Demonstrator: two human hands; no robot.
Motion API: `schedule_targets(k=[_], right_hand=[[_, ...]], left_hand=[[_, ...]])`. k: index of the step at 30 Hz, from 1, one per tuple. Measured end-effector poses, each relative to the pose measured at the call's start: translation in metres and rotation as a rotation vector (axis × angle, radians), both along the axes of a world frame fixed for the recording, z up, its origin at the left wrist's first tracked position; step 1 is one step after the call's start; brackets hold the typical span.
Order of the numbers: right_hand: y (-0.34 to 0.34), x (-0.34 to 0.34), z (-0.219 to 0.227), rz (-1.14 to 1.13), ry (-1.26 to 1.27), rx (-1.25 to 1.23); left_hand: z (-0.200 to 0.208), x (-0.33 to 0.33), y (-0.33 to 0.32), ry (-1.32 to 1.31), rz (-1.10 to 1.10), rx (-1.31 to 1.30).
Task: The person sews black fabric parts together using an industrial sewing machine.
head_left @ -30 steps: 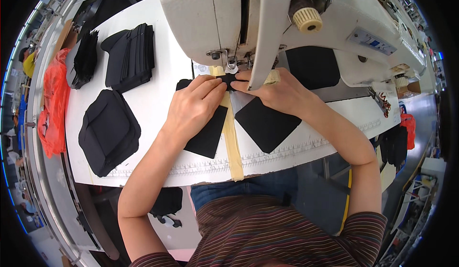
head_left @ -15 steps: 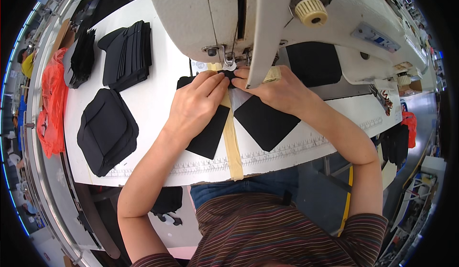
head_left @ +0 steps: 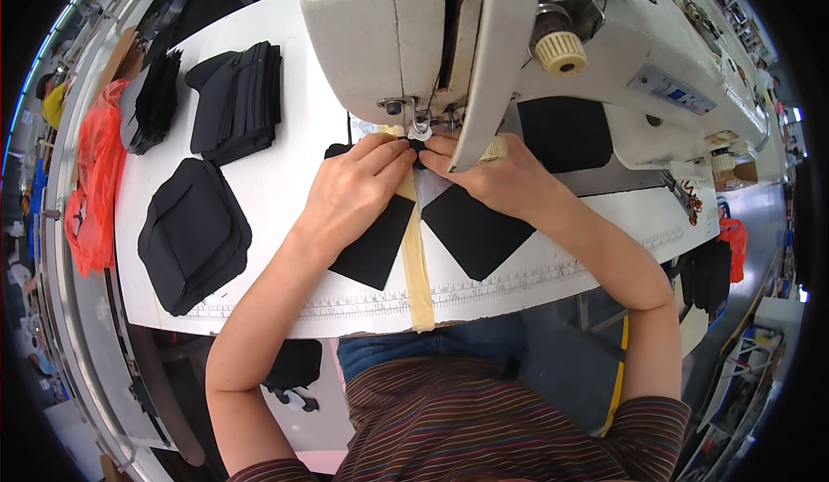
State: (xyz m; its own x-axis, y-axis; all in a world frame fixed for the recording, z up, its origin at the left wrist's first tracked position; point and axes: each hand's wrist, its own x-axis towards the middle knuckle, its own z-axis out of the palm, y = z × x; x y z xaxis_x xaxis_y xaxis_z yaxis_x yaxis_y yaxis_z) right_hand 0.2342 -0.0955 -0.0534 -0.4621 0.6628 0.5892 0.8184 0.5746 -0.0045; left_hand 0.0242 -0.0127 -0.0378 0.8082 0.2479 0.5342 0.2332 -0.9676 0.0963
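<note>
Black cut fabric (head_left: 477, 233) lies under the presser foot (head_left: 420, 130) of a white sewing machine (head_left: 367, 46), its two flaps spreading toward me on either side of a strip of yellow tape (head_left: 418, 262). My left hand (head_left: 358, 190) presses the left flap, fingertips pinched on the cloth just in front of the foot. From the other side my right hand (head_left: 494, 175) holds the same cloth at the foot, its fingers partly hidden by the machine's white guard (head_left: 484, 76). The stitching spot itself is mostly covered by my fingers.
Stacks of black fabric pieces (head_left: 197, 236) lie on the left of the white table, with another stack (head_left: 237, 106) behind. A red plastic bag (head_left: 93, 188) hangs by the left edge. More black fabric (head_left: 566, 134) sits under the machine arm; metal snips (head_left: 682, 190) lie at the right.
The whole view has shifted slightly, with the machine a little lower and further right. Both hands keep their hold on the cloth at the foot; its flaps have barely moved.
</note>
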Motion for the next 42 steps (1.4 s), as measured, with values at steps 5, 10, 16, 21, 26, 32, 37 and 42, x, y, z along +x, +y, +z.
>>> schedule_targets(k=[5,10,16,21,26,32,37,42], right_hand=[[-0.002,-0.004,0.004,-0.079,-0.107,-0.007],[-0.008,-0.007,0.008,-0.055,-0.048,0.036],[-0.016,-0.009,0.019,-0.071,-0.132,0.033],[-0.014,-0.009,0.016,-0.075,0.045,-0.084],[-0.016,-0.007,0.018,-0.065,0.057,-0.09],[-0.016,-0.007,0.017,-0.075,0.028,-0.088],[-0.011,-0.007,0.013,-0.052,0.023,0.006],[-0.014,-0.01,0.02,-0.098,-0.144,0.084]], left_hand=[[0.003,0.0,0.004,-0.046,-0.02,0.053],[0.003,-0.001,0.002,-0.041,-0.057,0.005],[0.002,-0.006,0.004,-0.062,-0.06,-0.16],[0.005,-0.007,0.003,-0.02,-0.1,-0.083],[0.005,-0.006,0.004,0.003,-0.128,-0.042],[0.007,-0.006,0.003,0.038,-0.126,-0.034],[0.009,-0.006,0.001,0.034,-0.136,-0.052],[0.008,-0.01,0.004,0.048,-0.139,0.066]])
